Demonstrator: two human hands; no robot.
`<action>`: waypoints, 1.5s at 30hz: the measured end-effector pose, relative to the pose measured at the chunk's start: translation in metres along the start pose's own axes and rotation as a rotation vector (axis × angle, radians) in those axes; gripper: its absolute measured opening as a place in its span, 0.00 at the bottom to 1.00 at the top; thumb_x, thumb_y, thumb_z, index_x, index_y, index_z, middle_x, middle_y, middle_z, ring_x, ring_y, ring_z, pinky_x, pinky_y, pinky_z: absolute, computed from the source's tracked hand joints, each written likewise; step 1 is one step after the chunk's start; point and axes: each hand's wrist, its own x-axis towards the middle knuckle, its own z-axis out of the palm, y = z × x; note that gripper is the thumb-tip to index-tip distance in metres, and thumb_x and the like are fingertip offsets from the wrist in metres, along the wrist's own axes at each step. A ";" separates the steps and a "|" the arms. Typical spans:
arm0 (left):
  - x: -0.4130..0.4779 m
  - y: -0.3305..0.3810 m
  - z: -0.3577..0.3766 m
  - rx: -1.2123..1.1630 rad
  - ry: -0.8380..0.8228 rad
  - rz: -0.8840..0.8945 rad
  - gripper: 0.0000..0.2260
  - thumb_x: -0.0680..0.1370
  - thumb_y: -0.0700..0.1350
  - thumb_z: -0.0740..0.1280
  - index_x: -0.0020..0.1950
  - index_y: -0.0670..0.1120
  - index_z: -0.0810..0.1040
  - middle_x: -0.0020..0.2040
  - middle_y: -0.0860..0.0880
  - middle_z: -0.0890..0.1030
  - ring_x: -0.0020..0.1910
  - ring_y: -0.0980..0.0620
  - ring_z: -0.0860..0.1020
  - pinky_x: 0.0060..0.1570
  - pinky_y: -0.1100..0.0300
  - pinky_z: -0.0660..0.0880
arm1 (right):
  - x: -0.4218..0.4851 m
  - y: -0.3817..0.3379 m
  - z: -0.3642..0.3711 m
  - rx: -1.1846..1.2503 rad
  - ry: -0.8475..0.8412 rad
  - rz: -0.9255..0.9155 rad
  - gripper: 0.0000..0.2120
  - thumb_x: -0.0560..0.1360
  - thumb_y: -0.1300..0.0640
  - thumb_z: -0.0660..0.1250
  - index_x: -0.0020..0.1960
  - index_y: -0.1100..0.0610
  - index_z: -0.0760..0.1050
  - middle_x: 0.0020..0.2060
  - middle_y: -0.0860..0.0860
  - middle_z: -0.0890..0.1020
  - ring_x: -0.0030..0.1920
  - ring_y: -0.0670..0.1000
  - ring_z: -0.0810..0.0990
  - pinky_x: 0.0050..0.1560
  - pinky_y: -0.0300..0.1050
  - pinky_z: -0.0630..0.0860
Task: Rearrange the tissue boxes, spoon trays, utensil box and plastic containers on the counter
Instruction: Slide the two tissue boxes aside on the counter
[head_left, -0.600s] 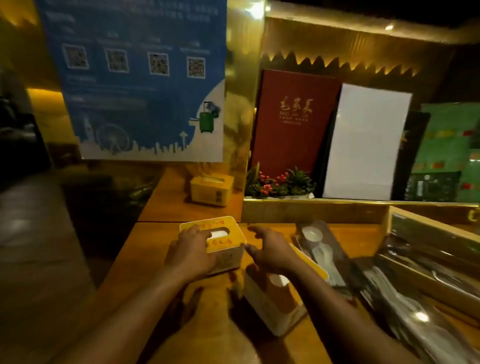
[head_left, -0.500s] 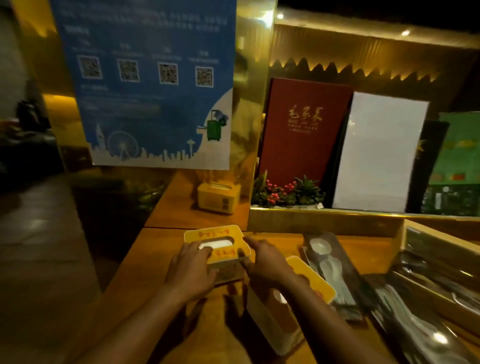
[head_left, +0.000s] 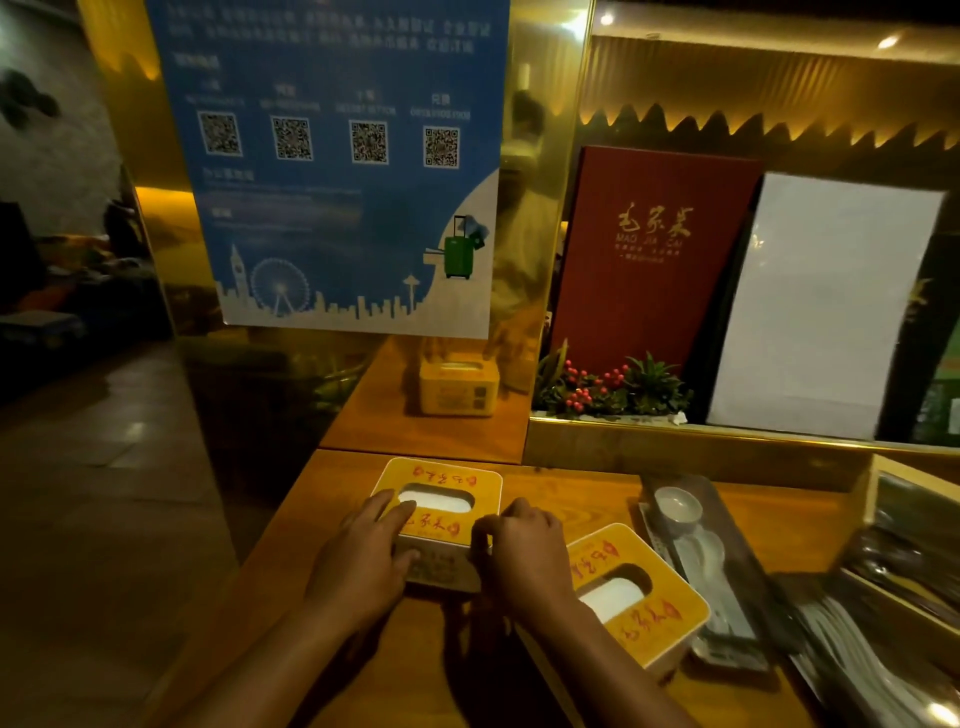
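**Both hands holding the yellow tissue box**

While I am standing at the wooden counter (head_left: 332, 499), my left hand (head_left: 363, 561) and right hand (head_left: 524, 556) are pressing the near yellow-topped square tissue box (head_left: 447, 483) from both sides. Just beside my right wrist, a second yellow tissue box (head_left: 644, 618) is lying tilted, next to a dark spoon tray (head_left: 737, 566).

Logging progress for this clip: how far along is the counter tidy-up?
Early. Done: hard to say; one tissue box already sits on the far ledge. In hand: left hand and right hand hold the sides of a yellow tissue box. Left: the second box lying askew, the spoon tray and the utensil box look untouched.
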 end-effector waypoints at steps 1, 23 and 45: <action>-0.001 -0.002 0.001 -0.009 0.005 -0.001 0.29 0.77 0.51 0.71 0.77 0.56 0.66 0.79 0.52 0.61 0.76 0.47 0.61 0.67 0.50 0.72 | -0.001 0.000 0.000 0.011 0.008 0.001 0.11 0.73 0.48 0.71 0.54 0.46 0.80 0.52 0.51 0.77 0.56 0.57 0.73 0.59 0.52 0.68; -0.080 0.135 0.000 -0.019 -0.153 0.472 0.27 0.77 0.64 0.62 0.75 0.60 0.65 0.74 0.57 0.65 0.71 0.55 0.64 0.69 0.58 0.63 | -0.089 0.124 -0.081 0.178 -0.017 0.435 0.16 0.74 0.44 0.67 0.59 0.50 0.77 0.55 0.54 0.80 0.45 0.51 0.81 0.45 0.52 0.81; -0.062 0.125 0.034 0.126 -0.319 0.465 0.33 0.81 0.43 0.65 0.82 0.51 0.51 0.83 0.51 0.48 0.81 0.45 0.43 0.74 0.45 0.60 | -0.141 0.085 -0.052 0.133 0.124 0.488 0.21 0.79 0.50 0.64 0.71 0.46 0.69 0.63 0.50 0.73 0.61 0.50 0.73 0.59 0.43 0.74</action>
